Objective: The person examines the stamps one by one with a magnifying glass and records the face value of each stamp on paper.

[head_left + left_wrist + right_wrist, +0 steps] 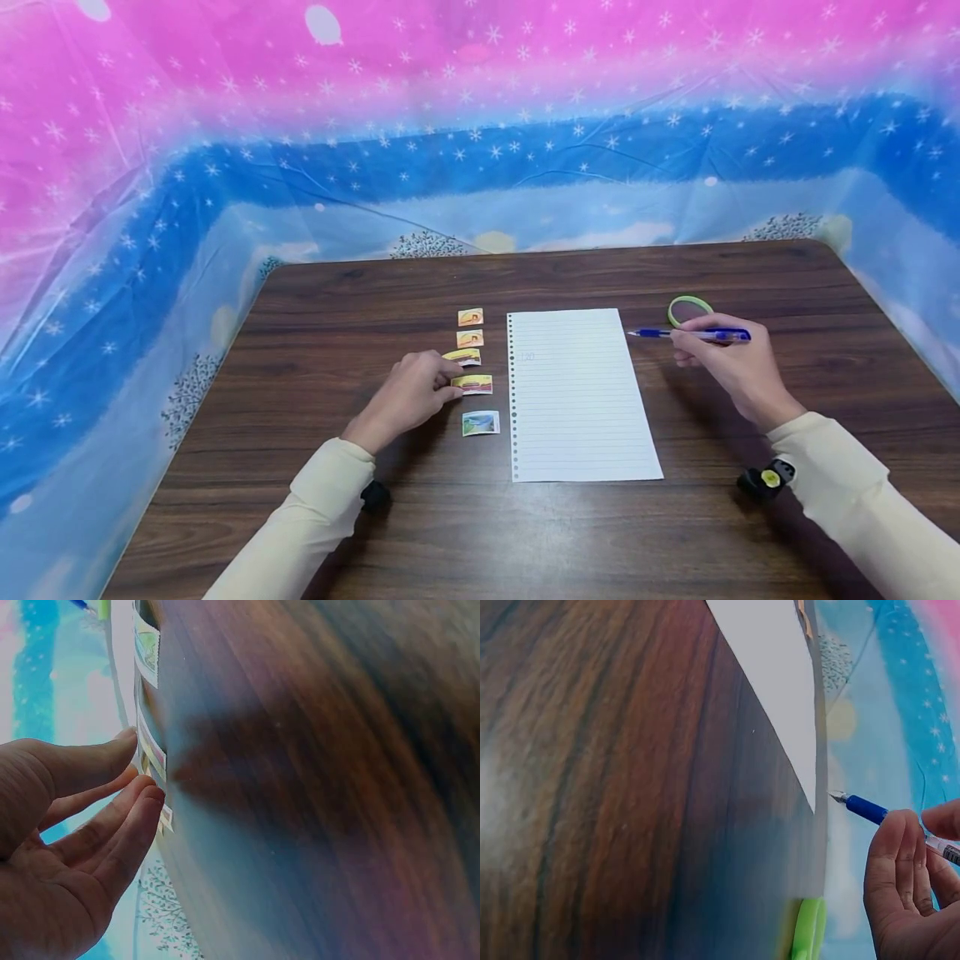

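Several postage stamps lie in a column left of a lined sheet of paper (581, 400). My left hand (412, 387) reaches in from the left, thumb and fingertips at the left ends of two yellow stamps, the lower yellow stamp (476, 384) and the upper yellow stamp (467, 357). In the left wrist view a gap shows between thumb and fingers, beside a stamp (152, 750). My right hand (731, 367) holds a blue pen (652, 333) above the table, its tip just off the sheet's right edge. Faint writing marks the sheet's upper left.
Two orange stamps, the farthest one (471, 317) and a nearer one (470, 338), lie at the column's far end; a green-blue stamp (481, 423) is nearest me. A green ring-shaped object (689, 310) sits behind my right hand on the brown table (570, 542). Patterned cloth (480, 167) surrounds the table.
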The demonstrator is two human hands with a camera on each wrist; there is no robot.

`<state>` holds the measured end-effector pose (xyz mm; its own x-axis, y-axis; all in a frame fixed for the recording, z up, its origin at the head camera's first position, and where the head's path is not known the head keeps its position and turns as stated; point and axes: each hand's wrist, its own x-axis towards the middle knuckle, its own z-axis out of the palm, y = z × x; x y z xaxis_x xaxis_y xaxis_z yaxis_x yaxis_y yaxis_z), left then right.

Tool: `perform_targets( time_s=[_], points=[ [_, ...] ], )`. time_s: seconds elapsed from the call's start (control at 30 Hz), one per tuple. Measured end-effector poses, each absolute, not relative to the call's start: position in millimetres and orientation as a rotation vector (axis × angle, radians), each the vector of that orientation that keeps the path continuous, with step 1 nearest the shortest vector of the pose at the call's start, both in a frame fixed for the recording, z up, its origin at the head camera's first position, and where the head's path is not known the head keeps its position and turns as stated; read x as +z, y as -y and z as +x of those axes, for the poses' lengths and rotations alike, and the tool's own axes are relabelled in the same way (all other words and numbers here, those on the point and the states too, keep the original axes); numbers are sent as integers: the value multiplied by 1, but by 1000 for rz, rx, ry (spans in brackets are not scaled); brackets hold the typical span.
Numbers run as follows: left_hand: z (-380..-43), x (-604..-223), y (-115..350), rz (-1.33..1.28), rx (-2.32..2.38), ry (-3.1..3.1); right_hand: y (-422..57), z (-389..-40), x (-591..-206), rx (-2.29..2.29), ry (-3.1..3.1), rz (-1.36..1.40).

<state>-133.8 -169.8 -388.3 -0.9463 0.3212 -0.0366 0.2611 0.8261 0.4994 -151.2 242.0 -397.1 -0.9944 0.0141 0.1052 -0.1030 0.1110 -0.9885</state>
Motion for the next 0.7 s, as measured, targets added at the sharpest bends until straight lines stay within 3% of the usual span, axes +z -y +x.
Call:
perform_targets(
  time_s=[0.7],
  points=[
    [-139, -395, 172, 469, 760, -2870, -256, -145, -407, 2105, 2163, 35]
  ],
)
